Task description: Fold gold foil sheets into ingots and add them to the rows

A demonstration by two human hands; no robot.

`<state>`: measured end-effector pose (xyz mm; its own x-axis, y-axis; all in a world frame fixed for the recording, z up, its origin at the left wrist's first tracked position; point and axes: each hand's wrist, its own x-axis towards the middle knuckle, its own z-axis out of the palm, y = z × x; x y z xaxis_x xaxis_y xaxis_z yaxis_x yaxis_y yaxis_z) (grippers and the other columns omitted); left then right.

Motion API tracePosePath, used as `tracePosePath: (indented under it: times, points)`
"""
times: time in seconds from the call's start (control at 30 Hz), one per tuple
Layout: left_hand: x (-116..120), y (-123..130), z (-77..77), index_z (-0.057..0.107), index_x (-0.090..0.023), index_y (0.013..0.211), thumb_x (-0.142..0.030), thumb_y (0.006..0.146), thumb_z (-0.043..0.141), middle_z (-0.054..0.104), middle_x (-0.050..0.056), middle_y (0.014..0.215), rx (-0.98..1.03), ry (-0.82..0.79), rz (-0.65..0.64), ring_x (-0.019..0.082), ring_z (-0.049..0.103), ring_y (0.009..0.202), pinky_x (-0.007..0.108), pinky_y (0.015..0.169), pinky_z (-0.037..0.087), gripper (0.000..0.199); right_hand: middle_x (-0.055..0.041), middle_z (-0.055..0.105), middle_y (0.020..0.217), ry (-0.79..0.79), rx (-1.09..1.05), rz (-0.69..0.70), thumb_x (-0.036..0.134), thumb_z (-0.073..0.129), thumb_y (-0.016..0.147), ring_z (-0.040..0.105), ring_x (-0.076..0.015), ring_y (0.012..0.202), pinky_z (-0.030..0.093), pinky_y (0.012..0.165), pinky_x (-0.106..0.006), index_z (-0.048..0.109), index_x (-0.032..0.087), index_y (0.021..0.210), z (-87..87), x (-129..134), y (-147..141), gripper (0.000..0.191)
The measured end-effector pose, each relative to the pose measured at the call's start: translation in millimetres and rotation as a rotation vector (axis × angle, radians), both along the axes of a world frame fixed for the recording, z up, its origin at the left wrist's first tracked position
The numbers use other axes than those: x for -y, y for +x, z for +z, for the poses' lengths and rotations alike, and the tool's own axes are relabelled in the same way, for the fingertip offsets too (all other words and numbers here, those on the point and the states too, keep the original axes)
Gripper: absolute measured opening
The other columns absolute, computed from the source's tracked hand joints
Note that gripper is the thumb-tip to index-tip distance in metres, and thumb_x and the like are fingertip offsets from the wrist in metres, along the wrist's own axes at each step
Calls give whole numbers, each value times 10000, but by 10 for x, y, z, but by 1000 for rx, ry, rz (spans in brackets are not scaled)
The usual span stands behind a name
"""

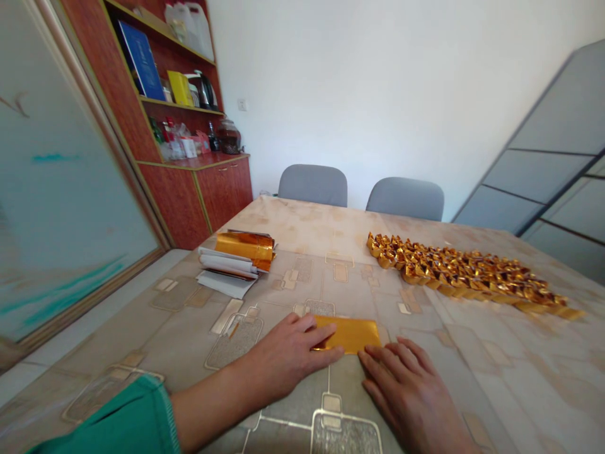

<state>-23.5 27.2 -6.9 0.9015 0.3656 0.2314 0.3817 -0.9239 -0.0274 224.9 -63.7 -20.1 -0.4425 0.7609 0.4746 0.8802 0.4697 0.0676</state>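
The left hand (290, 350) lies palm down, and its grip is not closed: the index finger and the thumb stand a little apart, both resting on the left part of a flat gold sheet (354, 336). The right hand (411, 394) is also palm down, with its fingers stretched out and nothing enclosed in its grip; one fingertip is at the near right corner of the sheet. The sheet lies on the table (302, 290), directly in front of the person, its long side running from left to right. Farther away on the left there is a loose stack of gold and whitish sheets (236, 261), some of them curled. On the right, well apart from it, many shiny gold folded pieces (463, 271) stand close together in rows. Behind the far edge of the table are two grey chairs (312, 184).
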Motion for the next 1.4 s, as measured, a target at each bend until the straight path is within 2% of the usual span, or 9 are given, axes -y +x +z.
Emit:
tracePosePath:
  times: [0.27,0.37,0.57,0.7,0.9,1.03,1.2,1.3,1.4]
  points:
    - [67,-409,-10,551,-334,1343,-210,1002,466,574,48,1406,30,-25,79,235,559,1188,391,961,418,373,-25,719,993,-93,-65,-13,322,493,992,628,-263,926,389,960,-500,651,271,1131,-21,-7,-37,217]
    - [81,-474,-29,561,-314,1332,-183,987,481,587,44,1396,42,-35,82,241,554,1199,417,989,412,377,-43,699,995,-122,3,-55,448,637,898,623,-304,927,397,942,-574,622,345,1228,17,-9,-119,346]
    - [126,-318,56,615,-298,1225,-174,992,473,641,36,1287,33,-80,129,232,555,1174,504,1093,319,300,-82,694,975,-92,132,-121,604,713,781,614,-361,944,389,919,-660,627,367,1253,59,-13,-280,534]
    - [190,-171,64,522,-341,1368,-231,967,523,640,68,1143,-43,-45,169,273,548,1130,568,1085,305,416,-86,707,1000,-38,152,-129,611,669,814,612,-362,968,374,939,-648,625,350,1265,43,11,-290,524]
    - [204,-160,-3,488,-392,1389,-271,988,495,596,71,1185,-95,-59,205,277,515,1153,560,1071,301,419,-43,727,1048,53,143,-85,525,391,995,628,-292,927,355,964,-565,645,294,1200,13,86,-99,400]
    - [175,-179,20,526,-388,1342,-238,979,516,599,51,1160,-66,-121,210,260,517,1129,509,1043,332,393,-57,744,997,94,123,-143,398,321,1027,633,-295,902,328,973,-581,679,239,1074,-14,147,57,395]
    - [139,-97,217,654,-312,1118,-232,971,519,643,25,1027,-51,-188,245,238,566,982,471,963,395,215,-38,719,834,-15,135,-140,220,488,933,638,-301,852,336,977,-612,693,248,843,81,69,65,226]
    - [90,-16,301,669,-251,1016,-234,950,547,675,25,1038,-74,-203,252,242,602,952,518,998,382,140,-27,669,710,-53,153,-159,154,592,866,621,-289,760,371,933,-631,655,238,703,204,-98,-58,194]
    - [32,35,276,671,-218,960,-200,936,547,700,29,964,-76,-165,254,241,635,919,556,1054,338,128,-29,691,816,-127,64,-40,155,694,822,627,-267,814,474,843,-484,669,216,828,265,-287,-246,66]
